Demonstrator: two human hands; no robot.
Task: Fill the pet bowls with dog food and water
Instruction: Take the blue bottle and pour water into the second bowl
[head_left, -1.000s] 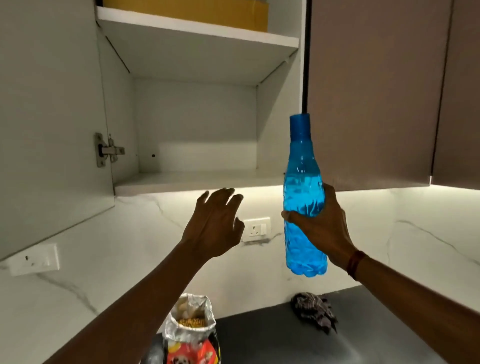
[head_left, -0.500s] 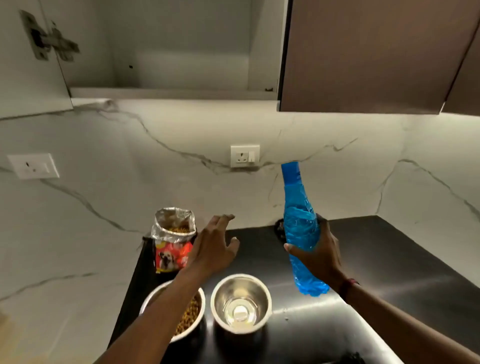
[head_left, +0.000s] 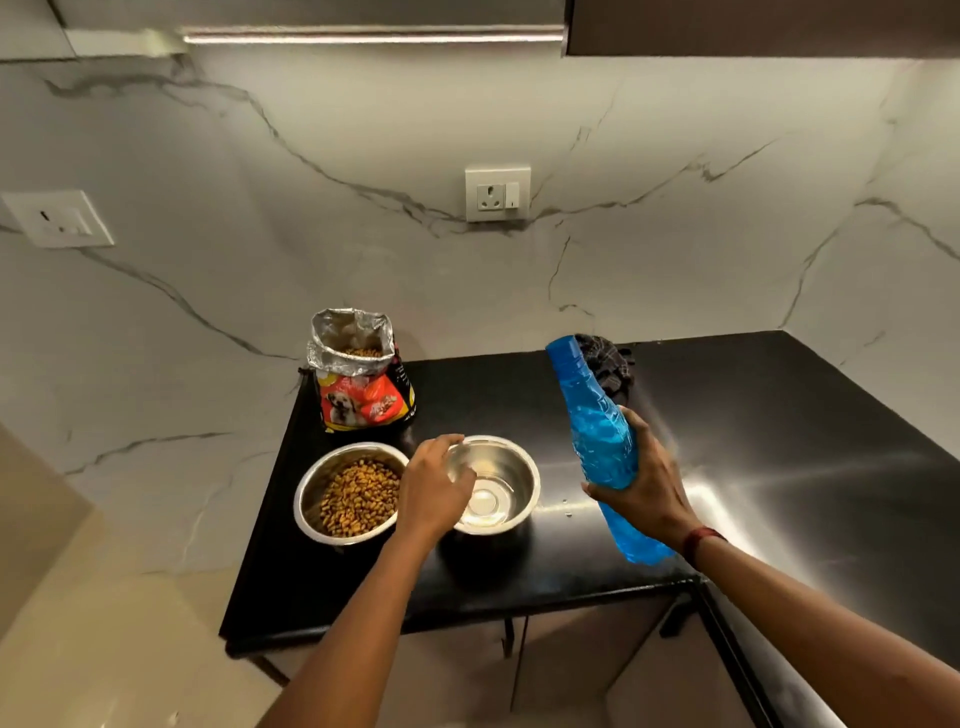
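Counter (head_left: 779, 467) lies bare right of the bowls; dog food bag (head_left: 363, 379) and dark cloth (head_left: 610, 364) crowd the back wall.

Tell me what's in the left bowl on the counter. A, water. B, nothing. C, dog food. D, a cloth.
C: the left bowl holds brown kibble, while the right bowl beside it shows only bare steel.
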